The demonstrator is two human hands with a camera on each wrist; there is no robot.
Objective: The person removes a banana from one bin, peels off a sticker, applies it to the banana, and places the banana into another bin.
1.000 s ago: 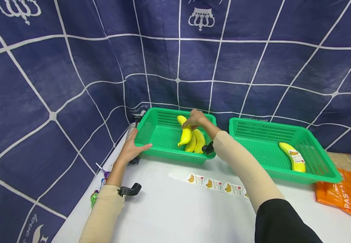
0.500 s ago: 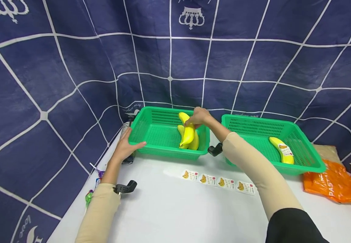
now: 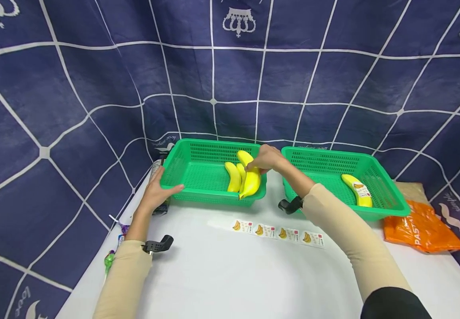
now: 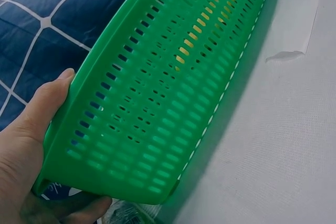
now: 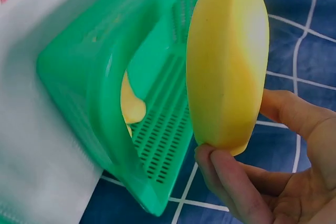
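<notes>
— What have your hands got?

— My right hand (image 3: 268,158) pinches the upper end of a banana (image 3: 251,177), smooth and waxy yellow, thumb and fingers (image 5: 231,182) curled round its blunt tip. It hangs over the right edge of the left basket (image 3: 182,155), its lower end at the rim.

— And the other hand?

— My left hand (image 3: 156,191) grips the left basket's near left corner, thumb (image 4: 50,98) along the slotted outer wall, fingers tucked under the bottom edge. The plastic is glossy green with rows of small slots.

— Anything else in there?

— Two more curved bananas (image 3: 234,176) lie on the mesh floor, just beside the held one. A labelled banana (image 3: 357,189) lies in the right basket (image 3: 321,157). A strip of paper stickers (image 3: 278,232) lies flat on the white table (image 3: 230,274), in front of the baskets. A crinkled orange bag (image 3: 423,228) sits at the far right.
</notes>
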